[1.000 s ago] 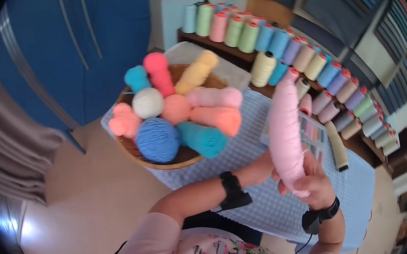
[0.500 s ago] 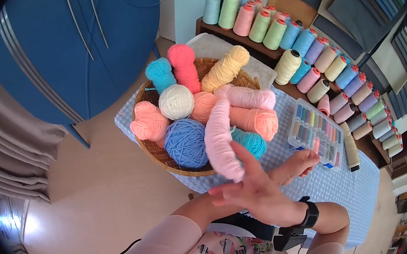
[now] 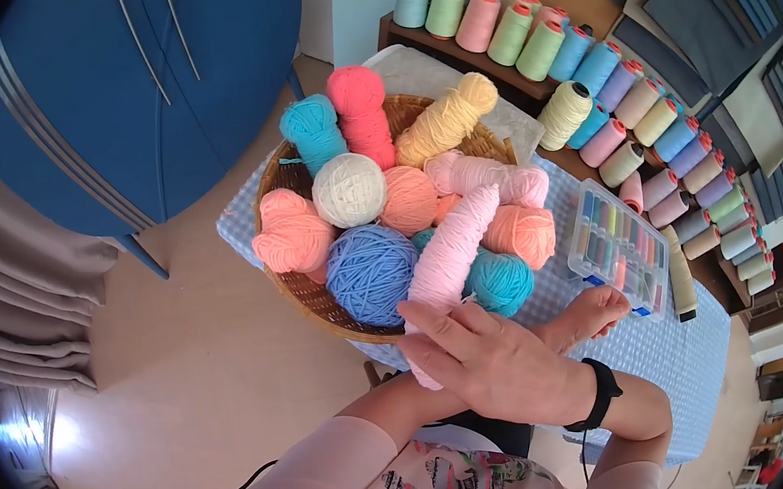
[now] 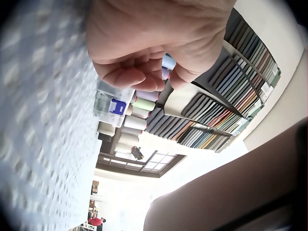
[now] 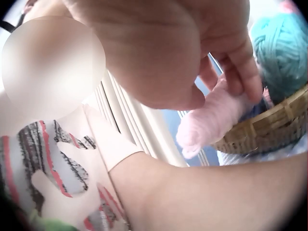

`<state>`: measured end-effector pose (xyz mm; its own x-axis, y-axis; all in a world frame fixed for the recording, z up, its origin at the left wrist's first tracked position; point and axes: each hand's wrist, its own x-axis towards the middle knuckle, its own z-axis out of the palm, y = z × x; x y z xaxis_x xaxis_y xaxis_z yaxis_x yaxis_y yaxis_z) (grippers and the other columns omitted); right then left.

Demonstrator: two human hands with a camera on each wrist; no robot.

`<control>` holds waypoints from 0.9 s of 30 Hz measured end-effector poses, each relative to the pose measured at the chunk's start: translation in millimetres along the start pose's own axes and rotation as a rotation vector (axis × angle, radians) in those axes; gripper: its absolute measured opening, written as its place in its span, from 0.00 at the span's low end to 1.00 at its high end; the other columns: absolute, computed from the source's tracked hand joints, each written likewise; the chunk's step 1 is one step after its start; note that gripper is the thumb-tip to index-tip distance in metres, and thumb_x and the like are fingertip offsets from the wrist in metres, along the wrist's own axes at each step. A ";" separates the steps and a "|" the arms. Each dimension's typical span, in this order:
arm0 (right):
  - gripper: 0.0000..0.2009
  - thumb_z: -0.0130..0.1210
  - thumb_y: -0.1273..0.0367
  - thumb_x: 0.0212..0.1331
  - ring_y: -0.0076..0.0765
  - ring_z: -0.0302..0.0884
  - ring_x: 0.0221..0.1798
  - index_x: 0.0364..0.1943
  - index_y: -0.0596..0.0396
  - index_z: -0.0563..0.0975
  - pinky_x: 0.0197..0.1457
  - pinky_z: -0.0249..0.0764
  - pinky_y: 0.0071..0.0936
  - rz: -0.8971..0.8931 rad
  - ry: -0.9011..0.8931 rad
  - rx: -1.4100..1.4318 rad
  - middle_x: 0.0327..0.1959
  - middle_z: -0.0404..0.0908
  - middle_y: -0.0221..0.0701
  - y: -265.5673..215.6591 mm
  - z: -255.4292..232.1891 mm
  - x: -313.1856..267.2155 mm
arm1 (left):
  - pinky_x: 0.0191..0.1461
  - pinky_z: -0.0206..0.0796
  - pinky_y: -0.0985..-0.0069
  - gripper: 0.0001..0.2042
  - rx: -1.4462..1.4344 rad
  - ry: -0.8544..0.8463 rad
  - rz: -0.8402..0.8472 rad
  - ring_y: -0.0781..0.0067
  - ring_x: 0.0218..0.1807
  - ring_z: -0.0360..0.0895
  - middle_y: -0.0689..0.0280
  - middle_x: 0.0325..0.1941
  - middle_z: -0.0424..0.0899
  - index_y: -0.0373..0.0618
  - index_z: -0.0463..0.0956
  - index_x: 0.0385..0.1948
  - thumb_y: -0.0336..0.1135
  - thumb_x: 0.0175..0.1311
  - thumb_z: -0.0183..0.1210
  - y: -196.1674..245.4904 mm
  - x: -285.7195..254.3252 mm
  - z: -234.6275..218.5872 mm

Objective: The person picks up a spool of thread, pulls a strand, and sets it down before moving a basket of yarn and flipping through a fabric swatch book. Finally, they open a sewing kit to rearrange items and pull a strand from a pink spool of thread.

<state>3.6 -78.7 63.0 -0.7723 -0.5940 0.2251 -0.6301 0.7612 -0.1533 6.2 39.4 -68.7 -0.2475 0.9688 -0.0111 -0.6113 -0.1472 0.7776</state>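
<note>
Head view shows your right hand (image 3: 509,366) reaching across above your left forearm (image 3: 389,405), its fingers loosely extended and laid over the near end of a long pale-pink yarn skein (image 3: 453,243), not clenched. That skein slants over the near rim of a round brown wicker basket (image 3: 302,302), its near end jutting outward. Your left hand (image 3: 590,317) is slack, fingers half bent and free of any load, near a clear plastic box (image 3: 616,249) of small coloured pieces.

Beside the pink skein sit a round blue yarn ball (image 3: 373,275) and a plump teal skein (image 3: 501,283); more yarn crowds the basket.

Basket and box share a table under a blue-and-white checked cloth (image 3: 666,359), the basket at its left end. Coloured thread cones (image 3: 597,65) line its far edge; a blue cabinet (image 3: 63,117) stands beyond the left end.
</note>
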 end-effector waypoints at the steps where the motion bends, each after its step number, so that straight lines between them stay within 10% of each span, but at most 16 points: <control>1: 0.22 0.53 0.70 0.45 0.33 0.69 0.42 0.49 0.53 0.74 0.45 0.71 0.25 -0.033 -0.002 -0.062 0.55 0.67 0.36 1.4 -3.6 0.3 | 0.20 0.57 0.85 0.09 -0.004 -0.010 0.020 0.85 0.19 0.66 0.72 0.22 0.71 0.46 0.73 0.33 0.40 0.60 0.56 -1.9 2.6 -0.8; 12: 0.23 0.59 0.69 0.39 0.33 0.71 0.39 0.47 0.51 0.73 0.41 0.72 0.27 -0.121 0.286 -0.128 0.53 0.69 0.33 7.4 10.5 -5.7 | 0.19 0.58 0.85 0.09 0.017 -0.010 0.059 0.84 0.19 0.66 0.71 0.23 0.72 0.45 0.73 0.33 0.41 0.60 0.58 14.5 -12.9 -0.5; 18: 0.23 0.60 0.77 0.47 0.44 0.74 0.50 0.51 0.57 0.70 0.52 0.71 0.29 0.279 0.448 0.337 0.50 0.73 0.40 19.4 -23.4 -9.8 | 0.38 0.64 0.80 0.13 0.421 -0.306 0.324 0.79 0.33 0.70 0.71 0.30 0.72 0.44 0.70 0.45 0.39 0.64 0.55 -13.9 -14.5 4.4; 22: 0.19 0.52 0.75 0.61 0.27 0.66 0.58 0.55 0.57 0.62 0.61 0.65 0.28 0.438 0.459 1.116 0.58 0.67 0.34 32.1 -33.8 -16.3 | 0.49 0.65 0.74 0.13 0.447 -0.659 0.336 0.72 0.42 0.72 0.67 0.38 0.76 0.39 0.71 0.45 0.38 0.65 0.53 44.3 -122.5 9.0; 24: 0.19 0.52 0.75 0.61 0.27 0.66 0.58 0.55 0.58 0.62 0.60 0.66 0.27 0.403 0.461 1.120 0.57 0.68 0.34 33.1 -33.3 -15.9 | 0.45 0.65 0.71 0.13 0.897 -0.675 0.021 0.70 0.38 0.73 0.64 0.34 0.76 0.37 0.70 0.45 0.35 0.65 0.52 84.3 -155.6 13.7; 27: 0.18 0.52 0.75 0.60 0.30 0.68 0.56 0.54 0.57 0.64 0.57 0.68 0.27 0.366 0.498 1.059 0.55 0.69 0.35 34.1 -27.1 -15.9 | 0.44 0.66 0.68 0.13 1.020 -0.617 0.200 0.62 0.36 0.74 0.61 0.33 0.76 0.37 0.70 0.47 0.32 0.64 0.51 136.8 -218.2 -4.8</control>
<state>-3.4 -36.2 80.3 -0.9487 -0.0483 0.3124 -0.3161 0.1365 -0.9389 -27.0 -193.0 37.1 0.3007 0.9200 0.2513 0.3401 -0.3496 0.8730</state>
